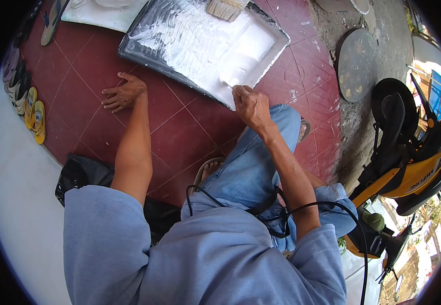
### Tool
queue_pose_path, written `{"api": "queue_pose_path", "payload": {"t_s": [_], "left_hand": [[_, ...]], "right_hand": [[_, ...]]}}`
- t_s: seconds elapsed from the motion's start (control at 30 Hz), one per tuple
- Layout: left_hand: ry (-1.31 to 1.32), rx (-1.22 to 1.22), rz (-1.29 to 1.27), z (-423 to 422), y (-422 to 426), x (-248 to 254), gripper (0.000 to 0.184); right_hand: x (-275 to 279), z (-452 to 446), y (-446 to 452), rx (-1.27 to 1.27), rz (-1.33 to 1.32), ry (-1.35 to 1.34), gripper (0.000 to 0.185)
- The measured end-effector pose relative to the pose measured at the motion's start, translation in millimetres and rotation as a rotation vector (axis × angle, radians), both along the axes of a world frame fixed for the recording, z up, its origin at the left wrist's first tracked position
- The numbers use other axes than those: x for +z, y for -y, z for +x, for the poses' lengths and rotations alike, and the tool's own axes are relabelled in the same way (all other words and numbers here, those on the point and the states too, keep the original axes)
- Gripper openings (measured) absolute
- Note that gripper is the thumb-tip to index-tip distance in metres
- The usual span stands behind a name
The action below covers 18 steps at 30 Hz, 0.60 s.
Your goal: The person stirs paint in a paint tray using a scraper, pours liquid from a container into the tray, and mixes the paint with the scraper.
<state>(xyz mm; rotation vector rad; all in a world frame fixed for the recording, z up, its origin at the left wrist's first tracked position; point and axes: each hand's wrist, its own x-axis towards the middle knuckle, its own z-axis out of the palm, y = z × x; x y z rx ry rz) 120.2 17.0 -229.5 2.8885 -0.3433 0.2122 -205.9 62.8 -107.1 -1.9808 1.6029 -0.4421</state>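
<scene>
My left hand (125,91) rests on the red tiled floor (179,142) with its fingers spread, holding nothing. To its right lies a black paint tray (155,68) with white paint smeared over its ribbed slope and pooled in its well. My right hand (252,105) is closed at the tray's near right corner, pinching a thin stick (228,84) whose pale end reaches over the white paint. My fingers hide most of the stick, so its exact kind cannot be made out. A wide bristle brush (226,9) lies across the tray's far edge.
Beside the tray is a white-smeared board or tray (101,15). Sandals (38,122) and other footwear line the left wall. A round grey disc (356,65) and a yellow-black motorbike (408,175) are on the right. A black cable (327,203) crosses my lap; a black bag (83,173) lies by my left arm.
</scene>
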Motion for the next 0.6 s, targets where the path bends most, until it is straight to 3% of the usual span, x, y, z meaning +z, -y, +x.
{"api": "queue_pose_path", "payload": {"t_s": [0.07, 0.2, 0.33, 0.47, 0.5, 0.6], "left_hand": [[-0.003, 0.005, -0.003, 0.9, 1.6, -2.6, 0.092], [-0.006, 0.002, 0.000, 0.1, 0.1, 1.2, 0.092], [0.021, -0.005, -0.015, 1.9, 0.4, -6.7, 0.092], [0.017, 0.000, -0.008, 3.0, -0.6, -2.1, 0.092], [0.013, 0.000, -0.005, 1.8, -0.5, -2.0, 0.092], [0.032, 0.003, 0.007, 2.4, 0.1, -5.3, 0.091]], "right_hand": [[-2.1, -4.5, -6.7, 0.123, 0.054, -0.016, 0.013], [6.6, -28.3, 13.0, -0.059, 0.158, -0.086, 0.014], [2.0, -11.9, 10.9, -0.067, -0.033, -0.030, 0.013], [7.7, -23.7, -4.1, 0.074, 0.182, 0.017, 0.013], [10.1, -28.1, 1.2, 0.001, 0.235, 0.010, 0.014], [11.0, -22.5, 16.5, -0.119, 0.042, -0.036, 0.012]]}}
